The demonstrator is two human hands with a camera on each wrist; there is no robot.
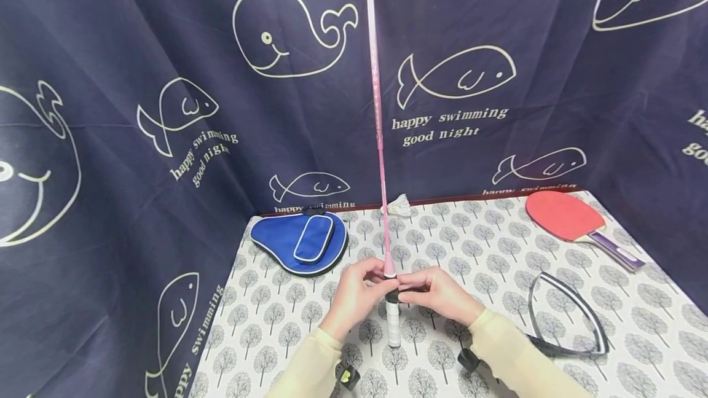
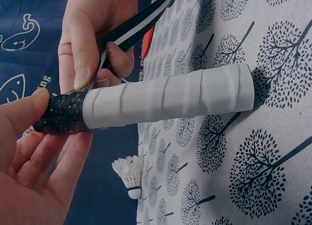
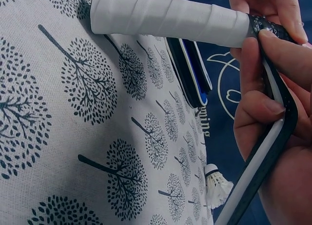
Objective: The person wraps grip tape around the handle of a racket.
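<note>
Grip state: left hand pinches the top of the racket handle between thumb and fingers, right on the dark wound section; palm otherwise loose. Right hand holds the black-and-white grip tape, fingers curled round the strip, thumb pressing it against the handle's upper end.

Handle: white wrap from the butt up; black perforated tape covers only a short band at the top, seen in both wrist views. Butt end rests on the surface, near the middle of its near edge.

Axis: racket stands roughly upright, pink shaft rising past the top of the head view. Tape leaves the handle toward the right hand, so the free strip lies on the right side; both hands meet at the same height, touching the handle from opposite sides.

Pose: both forearms come in from the near edge, wrists angled inward.

Outward: loose loop of tape lies toward the right edge. Blue paddle case at the far left corner, shuttlecock at the far edge, red paddle at the far right corner.
</note>
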